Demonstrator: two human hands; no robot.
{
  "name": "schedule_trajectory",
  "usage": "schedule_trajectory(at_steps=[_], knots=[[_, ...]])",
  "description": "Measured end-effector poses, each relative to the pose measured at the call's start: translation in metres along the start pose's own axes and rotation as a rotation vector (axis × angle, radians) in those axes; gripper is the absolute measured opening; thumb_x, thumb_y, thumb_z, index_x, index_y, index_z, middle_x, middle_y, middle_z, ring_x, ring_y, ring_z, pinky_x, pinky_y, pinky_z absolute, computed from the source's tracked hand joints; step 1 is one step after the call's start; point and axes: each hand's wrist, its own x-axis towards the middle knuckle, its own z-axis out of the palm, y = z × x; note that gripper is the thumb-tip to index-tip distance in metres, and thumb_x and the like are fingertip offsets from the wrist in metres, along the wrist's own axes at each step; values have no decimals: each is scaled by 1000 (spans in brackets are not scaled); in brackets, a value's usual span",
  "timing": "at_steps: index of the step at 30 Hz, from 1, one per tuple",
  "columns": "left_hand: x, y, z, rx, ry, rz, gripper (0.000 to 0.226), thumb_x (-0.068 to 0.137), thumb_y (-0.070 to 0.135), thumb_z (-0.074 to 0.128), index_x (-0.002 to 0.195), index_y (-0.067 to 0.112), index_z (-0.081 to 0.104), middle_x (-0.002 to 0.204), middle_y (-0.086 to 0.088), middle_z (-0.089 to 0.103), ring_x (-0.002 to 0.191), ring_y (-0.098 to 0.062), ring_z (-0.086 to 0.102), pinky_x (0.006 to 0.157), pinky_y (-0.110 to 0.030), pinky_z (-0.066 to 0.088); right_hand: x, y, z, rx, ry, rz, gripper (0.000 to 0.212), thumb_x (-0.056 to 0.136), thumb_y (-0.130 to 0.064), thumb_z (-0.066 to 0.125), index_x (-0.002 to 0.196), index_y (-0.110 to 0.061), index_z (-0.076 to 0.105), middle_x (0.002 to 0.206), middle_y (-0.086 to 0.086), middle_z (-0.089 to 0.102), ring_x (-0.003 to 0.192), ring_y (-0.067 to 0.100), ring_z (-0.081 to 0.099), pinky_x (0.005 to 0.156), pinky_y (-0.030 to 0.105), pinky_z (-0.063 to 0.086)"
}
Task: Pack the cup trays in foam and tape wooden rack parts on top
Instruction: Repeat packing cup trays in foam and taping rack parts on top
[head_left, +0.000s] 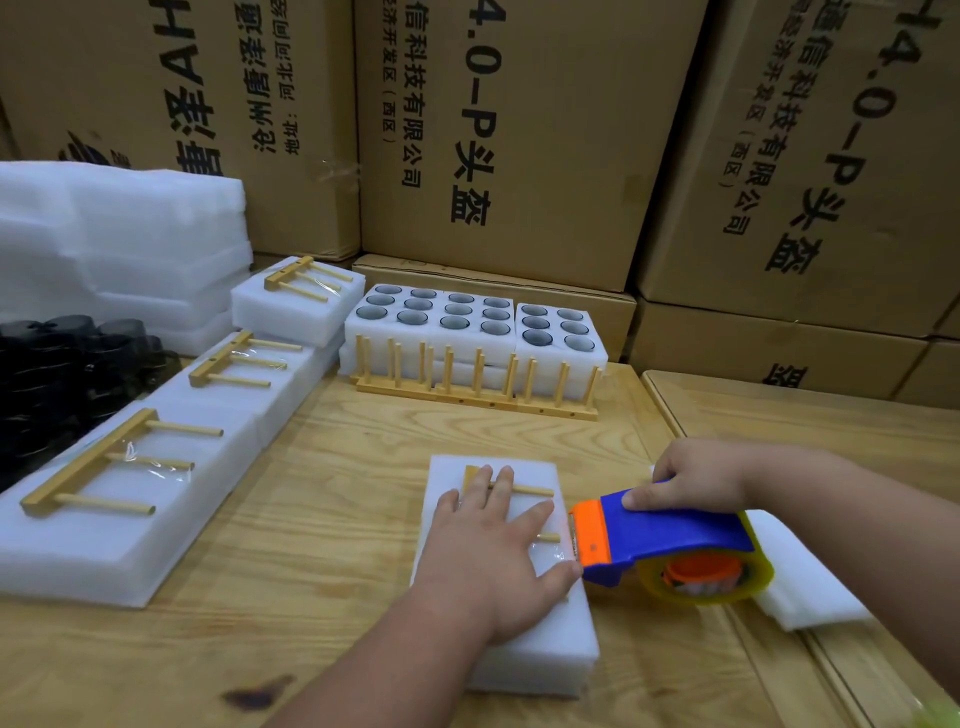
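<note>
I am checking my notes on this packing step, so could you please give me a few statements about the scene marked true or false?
1. The left hand presses flat on the white foam block nearest the camera. True.
2. The right hand holds scissors. False: it grips a blue and orange tape dispenser.
3. The long wooden peg rack stands in front of the foam trays of cups. True.
4. The wooden table is metal. False: it is pale wood.
</note>
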Motion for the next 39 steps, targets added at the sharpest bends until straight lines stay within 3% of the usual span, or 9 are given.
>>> schedule_trajectory(at_steps=[6,9,15,26,31,34,37,39], knots=[[1,0,1,14,-2,0,83,84,85,17,158,47,12,170,-3,-10,155,-23,-16,124,-52,0,7,2,13,112,-42,64,66,77,-84,56,86,-21,73,89,1,73,81,17,68,74,33,51],[1,0,2,14,-2,1,84,83,86,15,158,47,12,170,-4,-11,155,-24,-16,124,-52,0,3,8,20,188,-31,91,66,75,-84,57,84,-19,71,85,2,73,75,17,67,73,32,51],[1,1,0,27,-13,0,83,85,86,16,158,47,11,170,-3,-10,155,-24,-15,124,-53,0,-4,8,24,314,-35,167,63,75,-80,63,96,-21,75,87,0,78,84,16,74,86,34,56],[-2,3,-6,37,-25,0,80,88,84,17,158,47,12,170,-4,-10,156,-25,-15,123,-53,2,-18,-1,24,453,-35,258,48,82,-66,70,99,-21,72,79,-2,79,77,14,76,70,29,54],[-4,3,-5,29,-6,1,79,88,83,19,159,46,13,170,-4,-9,156,-23,-14,123,-51,3,-27,3,37,563,-92,315,47,86,-59,70,103,-15,74,85,4,80,79,19,78,74,30,58],[-5,3,-6,23,-10,1,79,89,83,19,159,46,13,170,-4,-9,156,-23,-14,123,-51,3,-30,6,39,459,11,336,48,82,-65,70,97,-19,72,88,2,78,83,19,75,77,31,55],[-5,3,-5,19,-12,2,79,89,82,18,159,46,13,170,-4,-9,156,-23,-15,123,-51,3,-33,4,31,226,119,362,48,83,-70,63,87,-22,62,91,-1,65,84,14,62,66,27,42],[-5,2,-5,22,-13,2,79,89,82,18,159,45,13,170,-4,-9,156,-23,-15,123,-51,3,-38,1,25,196,179,327,43,88,-64,60,82,-22,59,85,-1,63,77,12,60,61,27,39]])
